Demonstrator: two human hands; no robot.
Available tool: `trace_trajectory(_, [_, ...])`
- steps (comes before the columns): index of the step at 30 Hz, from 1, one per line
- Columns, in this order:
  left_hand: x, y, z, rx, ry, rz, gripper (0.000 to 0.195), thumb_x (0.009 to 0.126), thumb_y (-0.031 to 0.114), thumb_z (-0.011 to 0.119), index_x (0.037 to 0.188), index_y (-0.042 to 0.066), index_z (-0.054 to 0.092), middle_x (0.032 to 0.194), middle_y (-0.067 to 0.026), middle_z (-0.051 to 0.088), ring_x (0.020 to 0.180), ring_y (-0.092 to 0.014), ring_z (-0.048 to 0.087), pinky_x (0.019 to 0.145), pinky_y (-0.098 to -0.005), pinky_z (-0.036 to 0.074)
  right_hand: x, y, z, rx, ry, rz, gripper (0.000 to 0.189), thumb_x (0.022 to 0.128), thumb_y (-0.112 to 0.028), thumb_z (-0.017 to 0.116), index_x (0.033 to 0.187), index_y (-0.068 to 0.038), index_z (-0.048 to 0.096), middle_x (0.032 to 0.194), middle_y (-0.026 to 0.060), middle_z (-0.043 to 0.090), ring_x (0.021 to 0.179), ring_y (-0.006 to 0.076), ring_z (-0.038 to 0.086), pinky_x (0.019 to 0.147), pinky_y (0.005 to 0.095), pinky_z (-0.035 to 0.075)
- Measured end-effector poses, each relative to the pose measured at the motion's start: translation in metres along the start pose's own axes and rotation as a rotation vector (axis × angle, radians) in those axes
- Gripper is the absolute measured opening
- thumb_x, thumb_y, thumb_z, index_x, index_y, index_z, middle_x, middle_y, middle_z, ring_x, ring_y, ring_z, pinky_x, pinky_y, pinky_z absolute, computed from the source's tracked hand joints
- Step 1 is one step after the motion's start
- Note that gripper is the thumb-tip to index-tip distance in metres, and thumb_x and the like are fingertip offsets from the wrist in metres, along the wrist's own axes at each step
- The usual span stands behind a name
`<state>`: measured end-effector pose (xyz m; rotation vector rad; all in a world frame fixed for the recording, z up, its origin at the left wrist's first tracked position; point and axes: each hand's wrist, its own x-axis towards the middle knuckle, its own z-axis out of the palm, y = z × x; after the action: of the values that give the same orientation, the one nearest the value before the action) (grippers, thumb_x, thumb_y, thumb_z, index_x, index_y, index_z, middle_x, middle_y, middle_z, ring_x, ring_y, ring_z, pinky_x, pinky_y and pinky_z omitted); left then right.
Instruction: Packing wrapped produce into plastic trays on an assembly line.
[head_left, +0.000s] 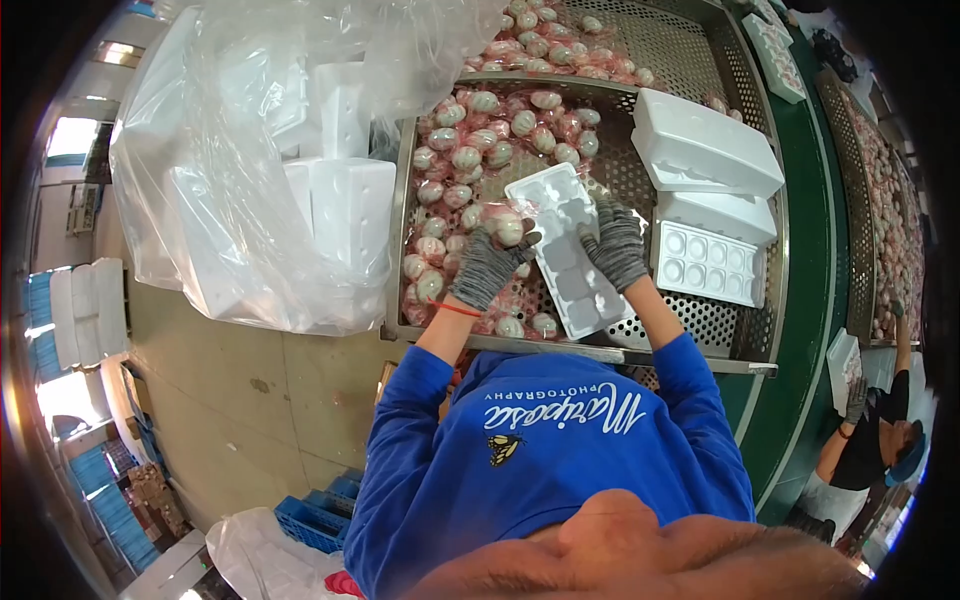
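Observation:
My left hand (487, 266), in a grey knit glove, holds a pale egg (509, 226) wrapped in clear and red film. My right hand (616, 244), gloved alike, grips the right side of a white foam tray (574, 281) with two rows of moulded cups. No egg shows in the cups that I can see; the right hand covers part of the tray. The tray lies aslant over the perforated metal bin (630, 146). Many more film-wrapped eggs (466, 157) lie heaped around the left hand and beyond it.
White foam trays (709, 262) and a stacked pair (705, 142) rest at the bin's right. A large clear plastic bag (247, 187) of foam boxes stands left. Rightward runs a green conveyor belt (806, 247) with a filled tray (776, 60); a co-worker (862, 442) works beyond it.

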<state>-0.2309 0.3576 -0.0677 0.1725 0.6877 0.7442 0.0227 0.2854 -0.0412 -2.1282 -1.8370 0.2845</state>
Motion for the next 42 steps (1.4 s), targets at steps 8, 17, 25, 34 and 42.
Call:
trace_trajectory(8, [0.005, -0.067, 0.015, 0.502, 0.029, -0.157, 0.037, 0.102, 0.04, 0.055, 0.12, 0.008, 0.061, 0.096, -0.0063, 0.07, 0.076, -0.014, 0.067, 0.061, -0.0313, 0.056, -0.031, -0.022, 0.0, 0.663, -0.057, -0.109, 0.06, 0.086, -0.025, 0.074, 0.137, -0.006, 0.051, 0.127, 0.0173, 0.06, 0.117, 0.0298, 0.059, 0.1, 0.0407, 0.049])
trace_trajectory(17, [0.1, 0.0, -0.013, 1.998, 0.252, 0.669, 0.071, 0.085, 0.037, 0.065, 0.144, 0.003, 0.043, 0.144, -0.025, 0.047, 0.131, -0.04, 0.046, 0.111, -0.0489, 0.038, -0.034, 0.029, -0.03, 1.762, -0.316, 0.613, 0.05, 0.1, -0.05, 0.053, 0.125, -0.006, 0.057, 0.083, 0.0085, 0.068, 0.049, 0.0108, 0.057, 0.04, 0.0213, 0.042])
trace_trajectory(25, [0.053, -0.052, -0.012, 2.194, 0.241, 0.421, 0.048, 0.09, 0.034, 0.055, 0.127, 0.006, 0.056, 0.113, -0.0236, 0.061, 0.096, -0.04, 0.065, 0.081, -0.0505, 0.054, -0.01, 0.061, -0.026, 1.796, -0.219, 0.605, 0.04, 0.099, -0.046, 0.058, 0.123, -0.013, 0.057, 0.079, 0.0067, 0.067, 0.046, 0.0126, 0.056, 0.035, 0.0245, 0.039])
trace_trajectory(34, [0.042, -0.039, -0.002, 2.18, 0.194, 0.244, 0.049, 0.091, 0.037, 0.056, 0.126, 0.004, 0.056, 0.102, -0.021, 0.069, 0.09, -0.038, 0.068, 0.077, -0.0535, 0.053, 0.014, 0.031, 0.014, 1.517, -0.241, 0.481, 0.046, 0.095, -0.037, 0.068, 0.128, -0.009, 0.051, 0.098, 0.0112, 0.07, 0.064, 0.0145, 0.063, 0.048, 0.0266, 0.049])
trace_trajectory(42, [0.047, -0.051, -0.013, 2.163, 0.238, 0.28, 0.048, 0.091, 0.037, 0.055, 0.127, 0.006, 0.056, 0.093, -0.0191, 0.071, 0.084, -0.037, 0.069, 0.071, -0.0533, 0.054, 0.049, -0.022, 0.015, 0.005, -0.236, 0.064, 0.049, 0.094, -0.043, 0.057, 0.123, -0.004, 0.055, 0.09, 0.0231, 0.071, 0.083, 0.0392, 0.07, 0.074, 0.0484, 0.055])
